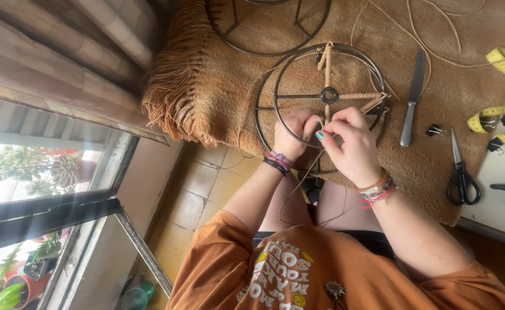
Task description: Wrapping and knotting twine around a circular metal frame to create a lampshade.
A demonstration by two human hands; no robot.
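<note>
A round black metal frame (pixel 275 92) with spokes lies on a brown fringed cloth (pixel 206 86). Tan twine (pixel 327 60) is wound round its upper and right spokes. My left hand (pixel 293 135) and my right hand (pixel 350 143) meet over the lower spoke, fingertips pinched together on the twine there. A loose strand (pixel 298 183) hangs down from my hands toward my lap. Both wrists carry several coloured bracelets, and my fingers hide the lower spoke.
On the cloth to the right lie a table knife (pixel 413 97), black scissors (pixel 461 172), binder clips (pixel 435 130) and a yellow measuring tape (pixel 502 86). A second metal frame (pixel 264 28) sits at the top. A window with plants (pixel 34 172) is on the left.
</note>
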